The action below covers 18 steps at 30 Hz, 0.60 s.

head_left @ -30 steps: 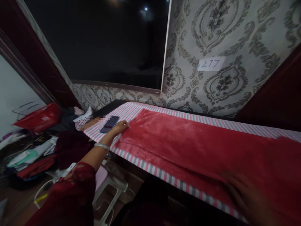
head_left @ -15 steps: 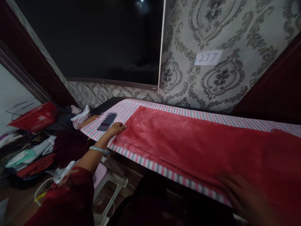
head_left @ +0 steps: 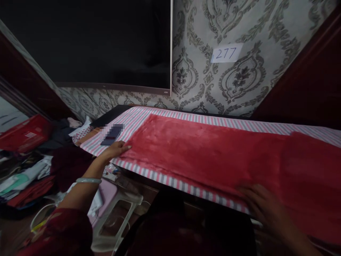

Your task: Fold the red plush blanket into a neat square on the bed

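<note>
Looking down from the head camera, I see a red fleece (head_left: 213,156) spread flat along a striped cloth (head_left: 141,119) that covers a long table. The fleece runs from about 9 o'clock across to 3 o'clock, where a second layer of it seems to lie folded over.

My left hand (head_left: 115,149) sits at 9 o'clock, fingers out flat and pressing the fleece's left end, not pinching anything that I can see. My right hand (head_left: 266,208) is at 5 o'clock, open with fingers spread, resting on the near edge of the fleece; it is blurred, so I cannot tell if any fingertip is hooked under the hem.

A phone (head_left: 112,134) lies on the striped cloth just beyond my left hand, apart from the fleece. A paper tag reading 277 (head_left: 226,53) is stuck on the patterned wall at 12 o'clock. A white stool (head_left: 117,209) stands at 7 o'clock under the table edge, and a heap of clothes (head_left: 26,174) with a red basket (head_left: 23,133) lies at 8 o'clock.

I judge the fleece soft, limp and light, plush enough to drag on the cloth below. It would sag if lifted by 1 point, so corners or the hem, 1 per hand, look the best holds.
</note>
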Motion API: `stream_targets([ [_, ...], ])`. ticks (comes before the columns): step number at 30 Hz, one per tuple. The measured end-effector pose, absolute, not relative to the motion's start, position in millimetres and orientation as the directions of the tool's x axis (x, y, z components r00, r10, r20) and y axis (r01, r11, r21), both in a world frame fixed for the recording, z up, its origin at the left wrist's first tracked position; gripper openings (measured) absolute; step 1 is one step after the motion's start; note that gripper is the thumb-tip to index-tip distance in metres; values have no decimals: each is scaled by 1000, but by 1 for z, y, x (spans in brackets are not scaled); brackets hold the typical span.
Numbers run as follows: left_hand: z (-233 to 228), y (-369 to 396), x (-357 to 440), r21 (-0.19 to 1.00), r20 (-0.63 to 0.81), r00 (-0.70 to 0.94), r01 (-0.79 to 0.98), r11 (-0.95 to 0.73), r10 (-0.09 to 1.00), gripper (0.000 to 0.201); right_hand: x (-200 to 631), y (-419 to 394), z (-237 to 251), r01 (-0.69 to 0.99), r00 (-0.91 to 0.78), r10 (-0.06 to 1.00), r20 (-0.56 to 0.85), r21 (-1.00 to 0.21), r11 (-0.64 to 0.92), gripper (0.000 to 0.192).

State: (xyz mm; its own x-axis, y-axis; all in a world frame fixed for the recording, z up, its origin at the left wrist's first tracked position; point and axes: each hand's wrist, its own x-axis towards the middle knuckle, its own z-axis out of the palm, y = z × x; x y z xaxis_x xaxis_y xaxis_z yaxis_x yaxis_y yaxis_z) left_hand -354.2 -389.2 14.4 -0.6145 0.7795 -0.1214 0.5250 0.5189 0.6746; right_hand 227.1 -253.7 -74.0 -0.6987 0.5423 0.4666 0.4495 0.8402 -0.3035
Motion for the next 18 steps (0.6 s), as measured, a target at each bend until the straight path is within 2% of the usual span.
stream_targets([
  [3,12,-384,-354,508,-88,-586,669,543,805,46,227,-261,-67,470,-720,554,417,-294,832,36],
  [5,12,-381,-353,451,-94,-601,685,571,794,41,228,-264,-66,492,-729,563,390,-272,827,39],
  [8,14,-381,-351,505,-85,-645,629,591,759,40,230,-266,-71,534,-724,573,385,-214,818,46],
  [11,15,-383,-350,512,-83,-682,597,618,727,46,229,-266,-74,529,-717,570,401,-219,820,38],
  [14,13,-382,-351,488,-49,-665,636,598,746,47,226,-267,-71,504,-713,559,423,-245,828,34],
  [18,10,-386,-350,574,-126,-604,603,554,787,51,224,-267,-68,492,-705,556,440,-260,830,34],
])
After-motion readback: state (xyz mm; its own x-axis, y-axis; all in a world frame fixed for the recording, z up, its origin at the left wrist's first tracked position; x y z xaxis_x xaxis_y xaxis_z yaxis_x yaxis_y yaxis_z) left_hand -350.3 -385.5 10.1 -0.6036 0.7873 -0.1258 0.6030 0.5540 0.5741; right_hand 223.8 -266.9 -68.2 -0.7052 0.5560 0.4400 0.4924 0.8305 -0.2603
